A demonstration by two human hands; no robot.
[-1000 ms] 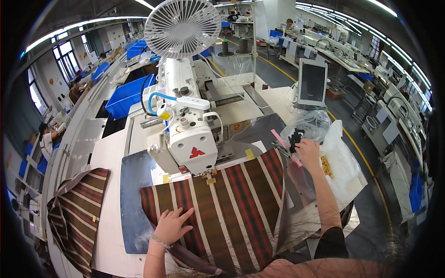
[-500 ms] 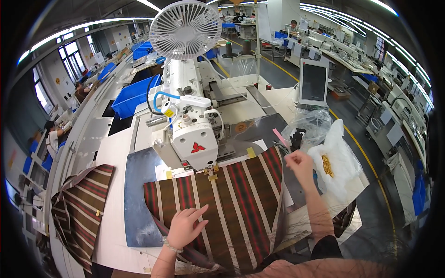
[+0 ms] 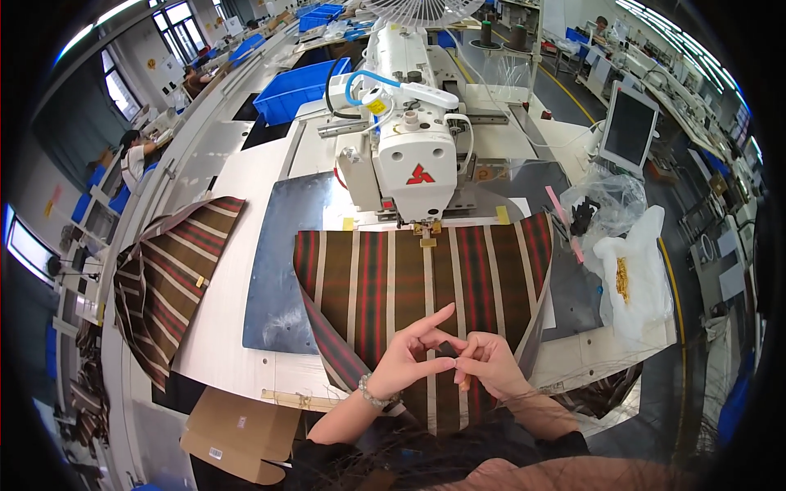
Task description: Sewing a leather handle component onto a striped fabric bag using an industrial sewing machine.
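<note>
Operating remotely, I'd steady the left hand [image 3: 407, 356] against the right hand [image 3: 491, 368], fingertips meeting narrowly though I cannot tell what they hold, without dragging the striped fabric [image 3: 407, 282] beneath, its far edge at twelve o'clock by the sewing head [image 3: 416, 170].

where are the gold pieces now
In the head view, the gold pieces lie on white wrapping at the right, nearer than the clear plastic bag and right of the middle striped cloth.

Left grip [image 3: 403, 360], forefinger [image 3: 434, 321] extended, right grip [image 3: 494, 370] curled beside it
</note>
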